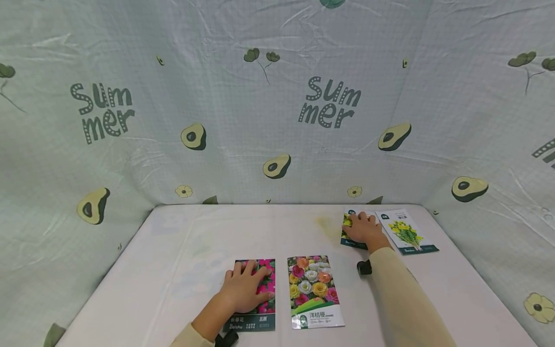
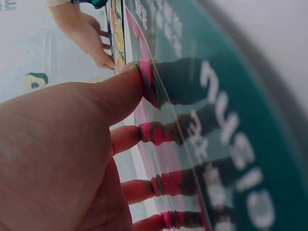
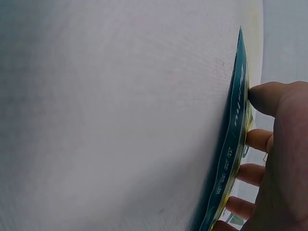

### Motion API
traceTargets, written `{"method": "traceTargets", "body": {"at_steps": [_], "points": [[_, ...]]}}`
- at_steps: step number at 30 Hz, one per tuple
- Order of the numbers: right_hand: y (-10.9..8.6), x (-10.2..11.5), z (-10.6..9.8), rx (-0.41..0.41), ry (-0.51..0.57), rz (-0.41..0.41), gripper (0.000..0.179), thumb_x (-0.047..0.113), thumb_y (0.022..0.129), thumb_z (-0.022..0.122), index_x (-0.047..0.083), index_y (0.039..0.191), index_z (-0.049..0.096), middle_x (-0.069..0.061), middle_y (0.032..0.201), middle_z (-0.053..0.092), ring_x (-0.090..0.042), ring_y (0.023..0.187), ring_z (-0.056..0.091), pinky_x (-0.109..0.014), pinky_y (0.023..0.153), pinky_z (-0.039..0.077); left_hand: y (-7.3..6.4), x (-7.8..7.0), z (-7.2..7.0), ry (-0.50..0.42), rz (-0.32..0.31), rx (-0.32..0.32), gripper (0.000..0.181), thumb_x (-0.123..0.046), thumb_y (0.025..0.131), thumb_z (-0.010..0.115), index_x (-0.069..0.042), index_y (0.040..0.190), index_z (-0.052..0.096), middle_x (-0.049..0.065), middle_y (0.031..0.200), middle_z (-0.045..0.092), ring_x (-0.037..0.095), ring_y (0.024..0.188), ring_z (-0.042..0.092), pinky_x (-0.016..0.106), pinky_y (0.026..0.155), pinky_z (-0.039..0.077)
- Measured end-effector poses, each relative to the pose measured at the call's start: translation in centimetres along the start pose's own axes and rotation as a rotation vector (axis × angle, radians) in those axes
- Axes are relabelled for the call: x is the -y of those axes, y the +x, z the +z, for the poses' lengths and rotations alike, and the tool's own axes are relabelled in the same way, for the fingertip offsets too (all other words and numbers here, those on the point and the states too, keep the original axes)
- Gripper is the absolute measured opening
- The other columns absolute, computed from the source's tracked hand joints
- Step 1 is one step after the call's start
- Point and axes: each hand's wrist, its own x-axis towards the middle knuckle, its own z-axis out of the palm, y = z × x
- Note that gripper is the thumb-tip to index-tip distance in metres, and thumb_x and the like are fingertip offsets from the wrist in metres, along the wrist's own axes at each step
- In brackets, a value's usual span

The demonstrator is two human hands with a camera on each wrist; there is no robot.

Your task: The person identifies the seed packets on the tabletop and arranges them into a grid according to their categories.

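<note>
My left hand point(image 1: 244, 289) rests with spread fingers on a seed packet point(image 1: 256, 322) with pink flowers and a dark green band. In the left wrist view its fingertips point(image 2: 127, 137) touch the glossy face of that packet. At the back right my right hand point(image 1: 364, 229) lies on a seed packet point(image 1: 353, 242) with yellow flowers, covering most of it. The right wrist view shows the thumb and fingers against the face of this packet point(image 3: 236, 115). Between the hands lies a packet point(image 1: 314, 294) of multicoloured flowers, touched by neither.
Right of my right hand a white packet point(image 1: 406, 231) with yellow flowers lies close beside the covered one. All lie on a pale table point(image 1: 195, 250), enclosed by a patterned curtain point(image 1: 234, 111) at the back and sides. Black wrist straps point(image 1: 364, 267) show at both sleeves.
</note>
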Motion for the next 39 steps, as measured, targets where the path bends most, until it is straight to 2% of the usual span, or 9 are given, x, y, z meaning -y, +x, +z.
{"method": "traceTargets", "body": {"at_steps": [21,39], "points": [[-0.70,0.16,-0.53,0.031,0.021,-0.019,0.064,0.042,0.106,0.045,0.007,0.159,0.032,-0.030,0.161,0.023,-0.057,0.148,0.015,-0.074,0.118,0.011,-0.12,-0.12,-0.47,-0.008,-0.014,0.038,0.063,-0.059,0.091,0.069,-0.027,0.144,0.056,0.012,0.148,0.045,0.040,0.126,0.039,0.059,0.096,0.033],[-0.36,-0.06,-0.39,0.037,0.011,-0.035,0.066,0.045,0.106,0.046,0.008,0.159,0.033,-0.029,0.162,0.023,-0.057,0.148,0.015,-0.076,0.117,0.010,0.16,0.11,0.12,0.019,-0.016,0.013,0.064,-0.060,0.089,0.070,-0.028,0.143,0.057,0.012,0.146,0.046,0.040,0.125,0.039,0.059,0.096,0.033]]}}
